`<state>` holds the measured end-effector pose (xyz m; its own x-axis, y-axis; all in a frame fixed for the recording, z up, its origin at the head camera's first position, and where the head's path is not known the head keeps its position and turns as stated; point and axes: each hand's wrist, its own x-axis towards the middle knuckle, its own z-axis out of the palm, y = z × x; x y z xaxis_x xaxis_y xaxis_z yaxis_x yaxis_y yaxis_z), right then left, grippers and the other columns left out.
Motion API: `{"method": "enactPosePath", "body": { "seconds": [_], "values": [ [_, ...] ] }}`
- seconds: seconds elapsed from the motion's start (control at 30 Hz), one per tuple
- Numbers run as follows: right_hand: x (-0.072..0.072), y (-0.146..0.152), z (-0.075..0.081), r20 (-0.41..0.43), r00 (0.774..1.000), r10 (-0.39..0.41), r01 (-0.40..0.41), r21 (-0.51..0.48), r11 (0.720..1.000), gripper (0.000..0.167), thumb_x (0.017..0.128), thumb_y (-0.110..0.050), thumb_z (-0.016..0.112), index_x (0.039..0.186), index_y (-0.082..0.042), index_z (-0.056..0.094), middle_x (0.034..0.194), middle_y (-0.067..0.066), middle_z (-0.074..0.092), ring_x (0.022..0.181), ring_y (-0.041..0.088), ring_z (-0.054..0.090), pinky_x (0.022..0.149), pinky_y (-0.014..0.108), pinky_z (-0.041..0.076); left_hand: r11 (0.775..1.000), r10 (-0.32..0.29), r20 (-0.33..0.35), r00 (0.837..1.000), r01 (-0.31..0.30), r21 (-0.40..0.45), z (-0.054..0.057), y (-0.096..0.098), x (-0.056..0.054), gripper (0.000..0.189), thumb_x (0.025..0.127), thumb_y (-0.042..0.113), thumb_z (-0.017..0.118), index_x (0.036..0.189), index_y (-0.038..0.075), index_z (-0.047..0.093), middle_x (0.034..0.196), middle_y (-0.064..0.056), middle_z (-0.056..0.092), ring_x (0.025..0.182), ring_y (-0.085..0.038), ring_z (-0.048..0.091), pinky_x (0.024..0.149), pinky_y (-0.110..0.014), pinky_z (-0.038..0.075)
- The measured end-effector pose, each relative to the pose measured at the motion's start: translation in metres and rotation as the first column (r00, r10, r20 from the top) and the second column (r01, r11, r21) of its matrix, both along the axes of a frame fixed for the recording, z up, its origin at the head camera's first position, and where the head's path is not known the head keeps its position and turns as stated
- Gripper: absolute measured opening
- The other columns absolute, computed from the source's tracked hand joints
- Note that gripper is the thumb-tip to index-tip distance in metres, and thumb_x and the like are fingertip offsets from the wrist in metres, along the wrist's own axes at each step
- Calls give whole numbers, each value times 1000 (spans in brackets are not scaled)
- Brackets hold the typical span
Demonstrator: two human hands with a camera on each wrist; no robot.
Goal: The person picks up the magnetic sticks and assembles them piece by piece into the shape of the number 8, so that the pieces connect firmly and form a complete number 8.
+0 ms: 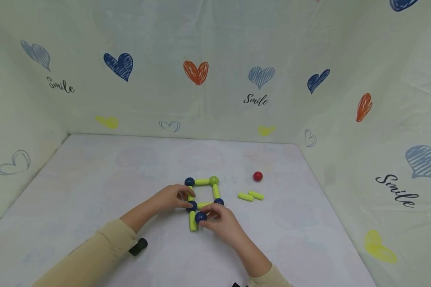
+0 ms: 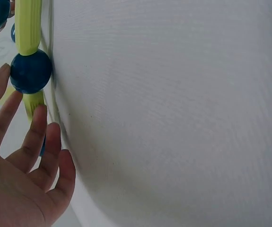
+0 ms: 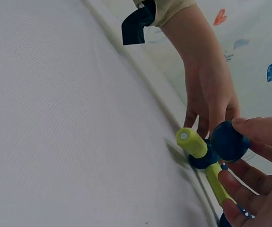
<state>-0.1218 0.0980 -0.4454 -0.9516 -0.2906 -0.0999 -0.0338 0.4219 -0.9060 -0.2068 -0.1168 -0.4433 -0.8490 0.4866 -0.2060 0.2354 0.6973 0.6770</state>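
Note:
A square of yellow-green magnetic rods joined by balls lies on the table, with a green ball [image 1: 214, 180] at its far right corner. One more rod [image 1: 192, 221] sticks out from the near left corner ball [image 1: 192, 205] towards me; its bare end shows a silver disc in the right wrist view. My left hand [image 1: 174, 197] holds that corner ball, its fingers along the square's left side. My right hand [image 1: 220, 223] pinches a loose dark blue ball [image 3: 230, 141] between thumb and fingers, close beside the protruding rod. Whether ball and rod touch, I cannot tell.
Two loose rods [image 1: 250, 196] lie right of the square, with a red ball [image 1: 258, 176] beyond them. A black strap piece [image 1: 138, 247] shows by the left sleeve. Cloth walls [image 1: 222, 107] printed with hearts rise behind the table and at its sides.

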Motion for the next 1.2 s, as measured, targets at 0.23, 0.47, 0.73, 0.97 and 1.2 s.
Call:
{"method": "enactPosePath", "body": {
  "seconds": [0.23,0.47,0.73,0.97,1.2],
  "values": [
    [-1,1,-5,9,1000,-5,5,6,1000,25,86,-15,76,109,-13,68,103,-5,64,94,19,58,84,34,45,1000,-12,52,999,12,3,-3,2,-2,31,81,21,81,109,16,69,81,4,60,76,-13,54,71,-30,47],
    [-4,3,-7,12,1000,-15,15,11,1000,26,86,-16,76,110,-12,68,102,-3,64,92,19,57,79,31,47,1000,-20,67,998,19,8,-2,8,-6,26,83,22,80,107,16,70,85,4,60,79,-14,55,73,-32,47],
    [-8,6,-10,16,999,-30,30,5,1000,27,86,-16,76,111,-12,68,102,-2,63,89,17,57,76,30,48,1000,-6,82,997,5,2,-3,13,-17,25,84,23,79,107,16,70,87,3,61,80,-14,55,75,-33,47],
    [-8,7,-11,17,1000,-27,27,-1,1000,26,87,-16,75,111,-12,68,103,-2,63,90,18,57,77,31,49,1000,1,83,997,0,-9,-4,15,-24,26,84,24,78,108,17,70,89,2,62,83,-15,56,78,-35,47],
    [-8,7,-11,31,999,-33,33,-12,999,27,85,-15,77,110,-11,68,99,-2,63,87,17,57,73,29,49,1000,1,69,998,-2,12,-3,16,-30,25,86,24,77,109,16,71,93,2,64,88,-16,58,82,-38,48]
  ]
}}
